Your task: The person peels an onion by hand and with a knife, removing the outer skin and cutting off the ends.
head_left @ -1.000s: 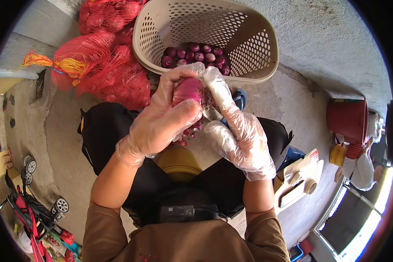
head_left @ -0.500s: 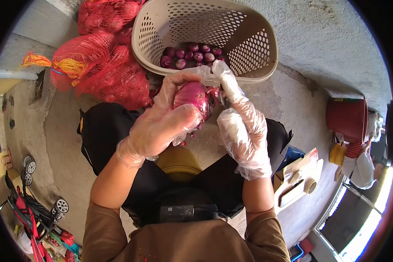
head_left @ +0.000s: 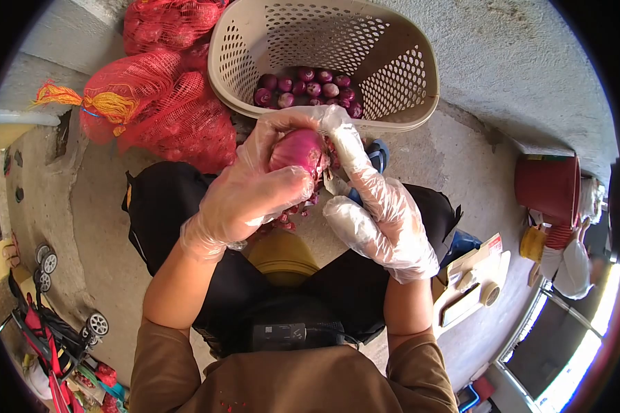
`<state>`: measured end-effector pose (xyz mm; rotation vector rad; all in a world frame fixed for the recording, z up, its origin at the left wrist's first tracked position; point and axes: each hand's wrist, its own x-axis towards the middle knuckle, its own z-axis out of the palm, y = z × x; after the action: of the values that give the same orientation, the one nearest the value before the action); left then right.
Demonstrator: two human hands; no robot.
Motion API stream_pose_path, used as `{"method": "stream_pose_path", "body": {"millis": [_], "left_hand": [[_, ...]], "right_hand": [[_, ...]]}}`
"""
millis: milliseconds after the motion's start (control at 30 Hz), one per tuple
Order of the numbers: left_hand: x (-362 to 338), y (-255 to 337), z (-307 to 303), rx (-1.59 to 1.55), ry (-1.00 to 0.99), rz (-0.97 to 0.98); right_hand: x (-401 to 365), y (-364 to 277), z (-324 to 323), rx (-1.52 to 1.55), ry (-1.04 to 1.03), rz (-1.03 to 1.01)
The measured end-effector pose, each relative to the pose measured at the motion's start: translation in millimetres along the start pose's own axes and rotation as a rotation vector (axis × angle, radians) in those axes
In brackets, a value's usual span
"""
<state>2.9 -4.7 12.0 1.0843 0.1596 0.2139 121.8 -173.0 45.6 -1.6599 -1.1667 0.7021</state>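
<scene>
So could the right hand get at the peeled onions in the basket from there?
Probably yes. The open-topped basket sits just beyond the hands, with nothing over the peeled onions. The right hand would first have to leave the onion the left hand grips.

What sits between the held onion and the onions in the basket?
Head view: the basket's near rim, with fingertips of the left hand and right hand over it.

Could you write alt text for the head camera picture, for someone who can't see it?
A left hand in a clear plastic glove grips a large purple-red onion while the gloved right hand touches its top. Just beyond sit a beige perforated plastic basket holding small peeled purple onions and, beside it, red mesh sacks of onions.
</scene>
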Motion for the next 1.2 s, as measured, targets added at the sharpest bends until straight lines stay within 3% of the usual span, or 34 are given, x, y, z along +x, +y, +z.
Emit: {"method": "stream_pose_path", "body": {"millis": [200,333,433,533,900,1033,1200], "left_hand": [[1,2,5,-0.019,-0.017,0.016],[1,6,7,0.028,0.002,-0.037],[3,3,3,0.017,-0.045,0.091],[3,2,6,0.004,-0.026,0.098],[-1,8,7,-0.086,-0.022,-0.017],[-2,7,5,-0.073,-0.033,-0.019],[1,6,8,-0.031,-0.007,0.052]], "right_hand": [[4,7,7,0.067,0.065,-0.058],[3,-4,6,0.201,0.056,0.087],[2,-5,11,0.301,0.102,0.127],[4,-4,15,0.33,0.161,0.118],[3,1,14,0.496,0.227,0.208],[7,14,16,0.454,0.272,0.013],[8,21,16,0.401,0.292,-0.039]]}}
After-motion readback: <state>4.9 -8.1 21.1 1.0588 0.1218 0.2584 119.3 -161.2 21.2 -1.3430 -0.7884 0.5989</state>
